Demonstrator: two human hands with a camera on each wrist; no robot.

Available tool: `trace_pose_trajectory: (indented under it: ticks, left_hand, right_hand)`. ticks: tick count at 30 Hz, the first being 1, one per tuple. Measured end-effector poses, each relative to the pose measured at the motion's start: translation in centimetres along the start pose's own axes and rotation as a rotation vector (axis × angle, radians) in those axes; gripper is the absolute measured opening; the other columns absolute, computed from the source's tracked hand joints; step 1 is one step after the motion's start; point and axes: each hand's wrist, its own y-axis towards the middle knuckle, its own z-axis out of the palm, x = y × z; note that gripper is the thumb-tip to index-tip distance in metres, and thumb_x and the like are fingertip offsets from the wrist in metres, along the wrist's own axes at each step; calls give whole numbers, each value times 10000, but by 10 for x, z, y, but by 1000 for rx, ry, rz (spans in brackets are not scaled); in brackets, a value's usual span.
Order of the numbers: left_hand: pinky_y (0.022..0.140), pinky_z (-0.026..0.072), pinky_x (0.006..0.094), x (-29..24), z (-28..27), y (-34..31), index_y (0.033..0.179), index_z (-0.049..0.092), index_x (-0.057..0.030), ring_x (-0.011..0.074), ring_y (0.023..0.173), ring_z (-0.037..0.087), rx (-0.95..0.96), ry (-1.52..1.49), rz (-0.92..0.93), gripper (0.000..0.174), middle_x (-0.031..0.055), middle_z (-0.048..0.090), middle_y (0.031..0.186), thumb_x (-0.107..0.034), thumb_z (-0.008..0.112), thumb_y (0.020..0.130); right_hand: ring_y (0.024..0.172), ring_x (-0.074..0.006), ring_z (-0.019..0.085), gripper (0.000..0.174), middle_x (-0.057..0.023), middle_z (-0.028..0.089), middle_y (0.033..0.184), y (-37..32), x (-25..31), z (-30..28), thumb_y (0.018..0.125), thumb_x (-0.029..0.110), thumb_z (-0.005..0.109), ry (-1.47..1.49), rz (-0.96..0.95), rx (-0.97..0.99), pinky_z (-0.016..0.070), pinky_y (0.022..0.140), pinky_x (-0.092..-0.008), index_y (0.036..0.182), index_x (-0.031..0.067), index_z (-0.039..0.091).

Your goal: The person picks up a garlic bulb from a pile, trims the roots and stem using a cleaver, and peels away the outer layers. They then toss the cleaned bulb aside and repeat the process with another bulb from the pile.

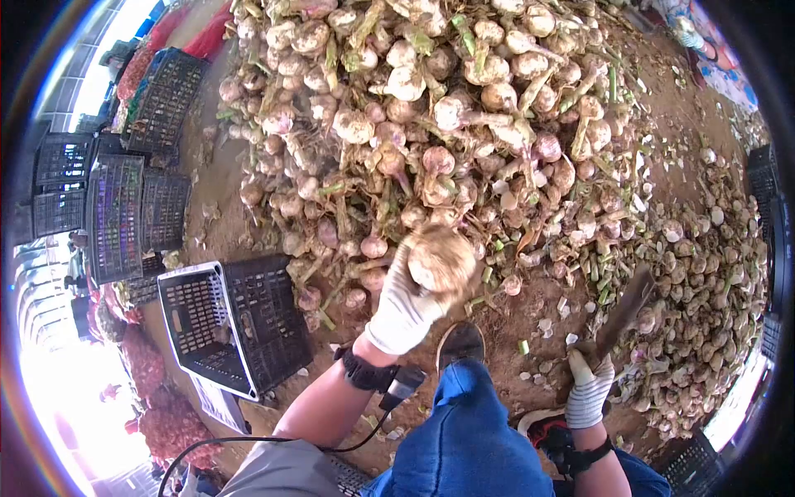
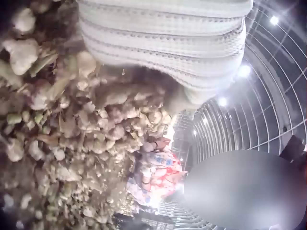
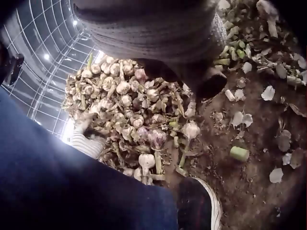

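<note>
My left hand (image 1: 404,305), in a white knit glove, grips a garlic bulb (image 1: 440,258) in front of the big garlic pile (image 1: 397,132). The bulb is blurred, with a tan, rooty side toward the head camera. Low on the right, my gloved right hand (image 1: 590,388) holds a knife (image 1: 627,311) by its handle, the broad dark blade pointing up and away. The knife is well apart from the bulb. In the right wrist view a rounded handle end (image 3: 213,82) sticks out below the glove. The left wrist view shows mostly the ribbed glove (image 2: 163,38); the bulb is hidden there.
A black crate with a white rim (image 1: 233,323) lies tipped at my left, with stacked crates (image 1: 116,207) behind. More garlic (image 1: 696,323) is heaped at right. Cut stem pieces (image 3: 239,153) and peels litter the dirt around my shoe (image 1: 460,344). Another person (image 1: 704,41) is at the far right.
</note>
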Motion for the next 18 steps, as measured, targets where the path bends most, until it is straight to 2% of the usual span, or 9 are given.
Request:
trace_pose_trajectory:
  ticks: [2,4,5,6,8,10,11,12,18]
  left_hand:
    - [954,480,411,2,14,-14,1172,554,-103,231,1089,565,-75,-259,-257,367,74,598,1168,-242,660,849]
    - [1011,425,393,5,20,-41,1383,326,-112,178,1145,503,373,828,249,893,76,495,1284,-117,843,656]
    - [1033,399,382,7,16,-41,1433,186,-123,158,1171,454,389,892,122,1144,69,422,1337,-27,890,537]
    - [1047,385,391,14,16,-36,1434,189,-120,183,1162,474,278,462,-182,1121,76,437,1329,-58,887,559]
    - [1031,408,409,11,19,-45,1381,314,-78,230,1088,551,398,490,-172,831,104,528,1244,-219,785,711]
    - [973,466,420,2,35,-61,1286,484,-34,258,1007,618,427,554,-61,584,137,623,1137,-415,625,866]
    - [953,478,421,15,31,-44,1268,510,-35,276,993,627,490,-81,-467,587,146,634,1125,-473,570,881]
    - [932,490,422,28,29,-26,1249,536,-36,293,980,636,334,-645,-907,609,155,645,1112,-532,515,896]
    - [851,525,391,25,37,-31,1189,578,-55,231,915,654,100,-354,-813,507,136,663,1075,-483,487,933]
  right_hand:
    - [727,-75,537,159,20,617,825,-6,32,19,815,26,643,-15,46,82,464,644,-239,970,24,612]
    - [653,-111,551,110,-20,614,758,-13,55,38,818,66,635,-172,-99,168,462,590,-265,917,23,611]
    - [616,-130,558,96,-40,613,725,-14,66,46,820,86,631,-248,-178,208,461,562,-278,890,23,611]
    - [574,-189,553,104,-79,588,682,-14,82,51,808,116,629,-410,-368,266,451,530,-308,849,22,608]
    - [507,-341,513,175,-155,501,589,-19,110,64,739,190,647,-674,-673,302,416,469,-390,732,28,582]
    - [500,-337,508,182,-130,492,574,-20,119,68,674,203,652,-837,-671,386,406,470,-422,671,60,539]
    - [507,-337,511,184,-126,491,572,-21,122,68,646,206,652,-919,-756,407,403,473,-428,655,71,528]
    - [478,-330,485,168,-111,455,537,-20,121,68,655,156,649,-915,-792,410,386,460,-423,632,76,503]
    - [421,-306,440,253,-66,390,460,-16,124,69,658,75,650,-896,-926,503,350,434,-408,541,98,427]
